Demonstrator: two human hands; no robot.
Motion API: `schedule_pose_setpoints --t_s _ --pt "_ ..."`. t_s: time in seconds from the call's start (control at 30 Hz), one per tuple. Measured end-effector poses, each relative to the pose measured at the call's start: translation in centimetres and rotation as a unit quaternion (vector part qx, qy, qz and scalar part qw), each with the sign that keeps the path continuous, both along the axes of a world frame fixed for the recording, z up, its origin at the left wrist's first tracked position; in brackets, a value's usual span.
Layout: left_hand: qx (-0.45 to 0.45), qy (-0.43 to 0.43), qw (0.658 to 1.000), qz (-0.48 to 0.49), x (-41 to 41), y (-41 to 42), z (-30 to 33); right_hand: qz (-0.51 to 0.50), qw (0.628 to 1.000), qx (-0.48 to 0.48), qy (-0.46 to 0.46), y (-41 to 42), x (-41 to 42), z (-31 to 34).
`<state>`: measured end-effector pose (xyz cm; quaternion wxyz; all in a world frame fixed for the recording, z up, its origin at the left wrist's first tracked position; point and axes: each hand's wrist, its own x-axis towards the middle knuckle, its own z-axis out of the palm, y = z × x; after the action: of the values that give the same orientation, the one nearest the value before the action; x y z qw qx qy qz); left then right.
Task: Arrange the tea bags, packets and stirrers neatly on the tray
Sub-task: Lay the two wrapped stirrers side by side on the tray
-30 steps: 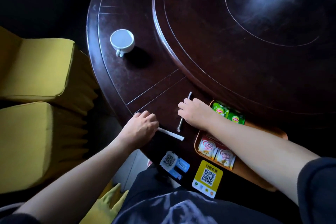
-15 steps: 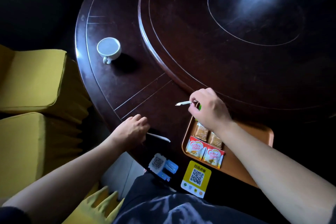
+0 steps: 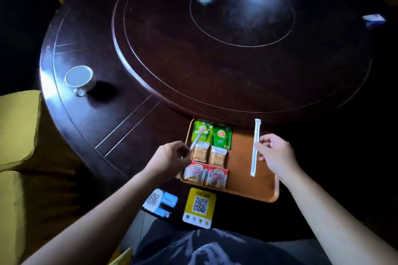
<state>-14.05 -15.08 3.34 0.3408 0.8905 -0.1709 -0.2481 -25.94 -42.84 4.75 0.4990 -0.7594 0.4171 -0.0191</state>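
Observation:
An orange tray lies at the near edge of the dark round table. On its left half sit two green tea bags, two brown sugar packets and two red-and-white creamer packets, in neat rows. My right hand pinches a long white wrapped stirrer held upright over the tray's right half. My left hand grips a second wrapped stirrer, which slants up over the left tea bag.
A white cup stands at the table's left edge. A yellow QR card and a blue-and-white QR stand sit in front of the tray. Yellow chairs are on the left. A raised turntable fills the table's middle.
Both hands have lifted their stirrers off the table and carried them right, over the tray. The right hand's stirrer now stands upright above the tray's right half. The view swung right.

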Motion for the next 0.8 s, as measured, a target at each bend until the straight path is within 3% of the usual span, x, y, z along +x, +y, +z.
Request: schedule_pose_setpoints --t_s 0.23,0.57,0.63,0.7,0.8 --pt "-0.057 0.166 0.984 0.009 -3.9 -11.1 -0.7 -0.041 0.993 0.096 0.052 -1.7 -3.1 -3.1" --pt "0.028 0.249 0.968 0.03 -6.0 -15.7 -3.3 0.091 0.988 -0.05 0.112 -3.7 -4.9 -3.3" --pt "0.042 0.216 0.975 0.013 -5.8 -15.6 -3.3 0.124 0.982 -0.092 0.11 -3.8 -5.4 -3.2" --pt "0.079 0.091 0.989 -0.085 -5.4 -15.2 -3.1 0.176 0.968 -0.154 0.094 -3.8 -6.2 -3.6" --pt "0.126 -0.126 0.948 -0.263 -5.2 -14.6 -2.6 0.275 0.929 -0.232 0.084 -3.6 -6.9 -4.2"
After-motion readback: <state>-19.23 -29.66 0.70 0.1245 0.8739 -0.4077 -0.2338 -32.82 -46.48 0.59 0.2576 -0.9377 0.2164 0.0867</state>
